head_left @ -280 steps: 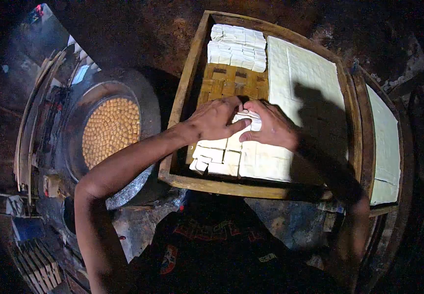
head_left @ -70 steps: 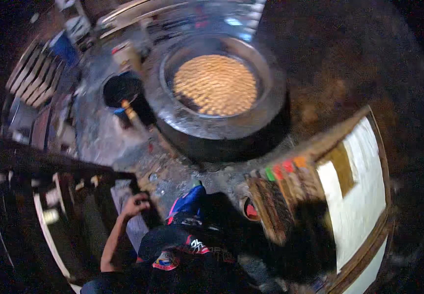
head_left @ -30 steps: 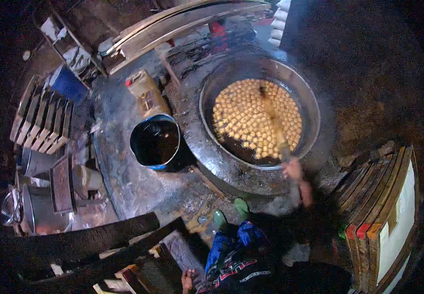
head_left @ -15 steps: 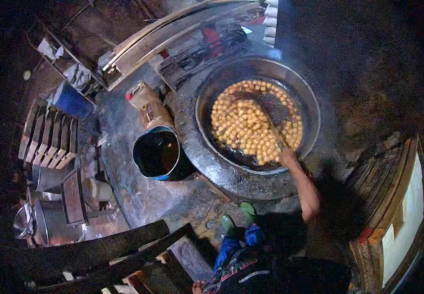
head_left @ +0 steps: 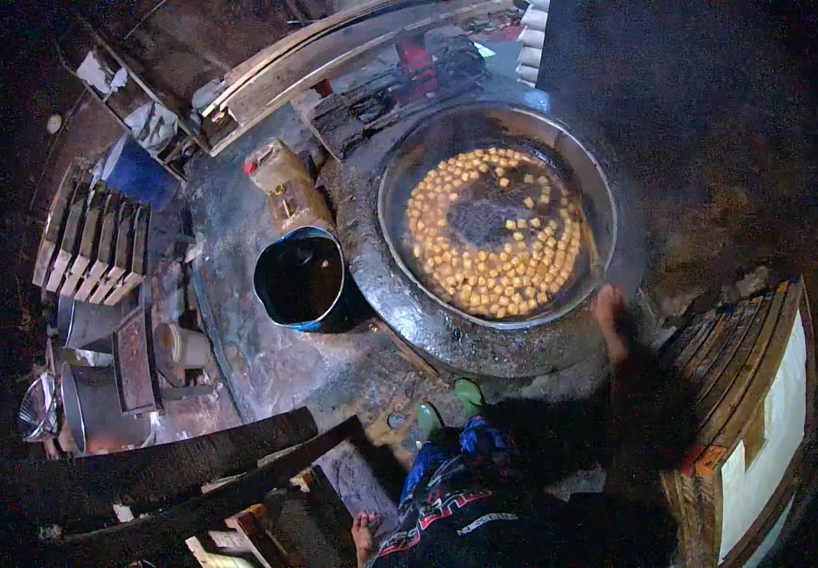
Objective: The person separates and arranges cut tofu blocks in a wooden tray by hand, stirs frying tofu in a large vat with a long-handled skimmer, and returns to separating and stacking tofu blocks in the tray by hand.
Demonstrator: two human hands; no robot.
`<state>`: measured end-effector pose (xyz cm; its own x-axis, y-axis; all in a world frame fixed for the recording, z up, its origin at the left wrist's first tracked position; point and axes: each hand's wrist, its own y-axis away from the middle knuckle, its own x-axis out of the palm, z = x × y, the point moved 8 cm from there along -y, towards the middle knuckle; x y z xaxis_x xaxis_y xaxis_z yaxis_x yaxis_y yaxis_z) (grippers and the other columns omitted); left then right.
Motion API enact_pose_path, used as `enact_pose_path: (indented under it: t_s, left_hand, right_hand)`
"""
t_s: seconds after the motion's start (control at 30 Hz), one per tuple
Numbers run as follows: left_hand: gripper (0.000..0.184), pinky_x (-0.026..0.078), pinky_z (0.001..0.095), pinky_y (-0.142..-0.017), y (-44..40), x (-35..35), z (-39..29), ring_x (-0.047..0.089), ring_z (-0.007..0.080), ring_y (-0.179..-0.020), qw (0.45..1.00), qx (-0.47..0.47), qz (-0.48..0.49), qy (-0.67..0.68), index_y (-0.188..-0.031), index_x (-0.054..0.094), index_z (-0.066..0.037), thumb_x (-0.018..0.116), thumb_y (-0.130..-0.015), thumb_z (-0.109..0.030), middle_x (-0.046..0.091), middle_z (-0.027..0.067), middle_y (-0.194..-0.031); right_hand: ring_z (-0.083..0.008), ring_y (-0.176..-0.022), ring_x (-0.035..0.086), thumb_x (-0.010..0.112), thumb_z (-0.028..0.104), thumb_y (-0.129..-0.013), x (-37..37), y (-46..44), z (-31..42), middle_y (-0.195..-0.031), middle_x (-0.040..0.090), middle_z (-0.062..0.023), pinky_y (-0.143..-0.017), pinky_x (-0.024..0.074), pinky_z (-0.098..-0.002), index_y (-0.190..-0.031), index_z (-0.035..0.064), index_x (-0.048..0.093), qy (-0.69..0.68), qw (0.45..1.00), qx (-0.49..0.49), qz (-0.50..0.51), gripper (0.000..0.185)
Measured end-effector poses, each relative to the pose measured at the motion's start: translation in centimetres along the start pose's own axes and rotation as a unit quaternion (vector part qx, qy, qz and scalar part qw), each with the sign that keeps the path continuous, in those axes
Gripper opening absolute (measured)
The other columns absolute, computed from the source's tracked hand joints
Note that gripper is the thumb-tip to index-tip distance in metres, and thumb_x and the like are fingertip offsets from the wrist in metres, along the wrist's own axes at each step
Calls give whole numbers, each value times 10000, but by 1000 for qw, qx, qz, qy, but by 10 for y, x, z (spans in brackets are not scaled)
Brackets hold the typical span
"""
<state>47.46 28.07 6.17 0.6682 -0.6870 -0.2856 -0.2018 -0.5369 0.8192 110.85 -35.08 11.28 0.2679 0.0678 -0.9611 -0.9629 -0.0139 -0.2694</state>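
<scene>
My right hand point(head_left: 608, 308) is closed around the handle end of a long wooden stirrer point(head_left: 589, 244) at the right rim of a big round pan point(head_left: 393, 248). The stirrer's far part lies in dark liquid along the pan's right side. Many small golden cubes point(head_left: 494, 284) float in a ring around a darker middle. My left hand point(head_left: 363, 532) hangs low near my shirt, beside a grey board; its fingers look curled, but whether they hold anything is too small to tell.
A black bucket point(head_left: 301, 278) and a jerrycan point(head_left: 288, 186) stand left of the pan. Stacked wooden trays point(head_left: 740, 379) with white slabs are at the right. Wooden racks point(head_left: 92, 244), a blue container point(head_left: 139, 172) and metal pots point(head_left: 106, 407) are at the far left.
My right hand and the stirrer have moved right, to the pan's edge. The cubes have spread from a dense mass into a ring. Earlier, both hands were at the white blocks in a tray.
</scene>
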Motion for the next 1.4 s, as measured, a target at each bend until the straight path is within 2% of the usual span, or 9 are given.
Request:
enact_pose_path:
  t_s: [0.13, 0.17, 0.27, 0.33, 0.5, 0.97, 1.23, 1.37, 1.4]
  left_hand:
    - [239, 543, 394, -746, -5, -8, 18, 628, 246, -843, 996, 82, 13, 10, -1032, 584, -62, 582, -927, -277, 650, 117, -970]
    - [215, 548, 413, -762, -4, -5, 37, 628, 234, -823, 987, -26, 23, 157, -1024, 582, -62, 589, -920, -251, 653, 128, -961]
    - [197, 552, 432, -771, -10, -4, 37, 635, 256, -814, 983, 2, 48, 176, -1006, 565, -51, 574, -924, -230, 644, 119, -930]
    - [202, 552, 433, -773, -18, -3, 37, 632, 270, -827, 989, 13, 34, 145, -1009, 548, -48, 566, -926, -231, 631, 108, -933]
    - [227, 539, 489, -748, 17, 37, -24, 616, 299, -869, 999, 7, 42, -6, -1043, 501, -78, 551, -932, -269, 595, 77, -942]
    - [424, 489, 445, -756, 7, 33, -51, 566, 218, -949, 992, 24, 55, 111, -1257, 464, -102, 543, -930, -361, 600, 75, -1143]
    - [252, 486, 396, -810, 0, 30, 70, 488, 171, -691, 936, 50, 125, 326, -864, 570, -53, 505, -952, -280, 523, 44, -759]
    - [267, 462, 360, -785, 10, 20, 101, 487, 159, -696, 986, -7, 32, 162, -850, 578, -57, 497, -951, -290, 526, 35, -747]
    - [271, 456, 350, -778, 11, 19, 105, 487, 156, -698, 990, -12, 26, 137, -846, 579, -58, 495, -951, -293, 527, 33, -743]
  right_hand:
    - [-264, -886, 589, 545, 180, -825, 61, -20, -23, -933, 612, -86, -669, 470, -375, -908, 119, 578, 86, 995, 17, -40, 108]
    - [-217, -848, 607, 523, 170, -849, 65, -21, -23, -881, 622, -60, -618, 471, -370, -879, 150, 575, 78, 995, 40, -38, 63]
    - [-243, -791, 614, 550, 168, -806, 46, -10, 50, -826, 615, -98, -619, 474, -385, -889, 166, 580, 183, 975, -111, -54, 89]
    - [-255, -760, 603, 550, 239, -823, 44, -2, 41, -819, 610, -126, -627, 472, -398, -903, 159, 602, -32, 979, 73, 189, 125]
    - [-356, -933, 589, 564, 262, -819, -8, 64, 10, -1101, 583, -202, -802, 470, -440, -1224, 77, 516, -11, 967, 58, 249, 448]
    - [-267, -742, 580, 565, 225, -854, 2, -16, -34, -849, 583, -142, -665, 478, -388, -927, 48, 548, -122, 950, 141, 252, 192]
    - [-217, -633, 575, 566, 205, -875, 107, 19, -25, -705, 584, -108, -586, 482, -358, -757, 32, 567, -210, 838, 223, 452, 209]
    - [-191, -578, 573, 566, 194, -885, 191, 55, -21, -633, 584, -90, -547, 484, -343, -672, 24, 576, -319, 727, 265, 547, 273]
    - [-189, -567, 569, 550, 174, -888, 149, 49, 18, -633, 582, -84, -533, 477, -346, -677, 28, 576, -366, 733, 245, 518, 258]
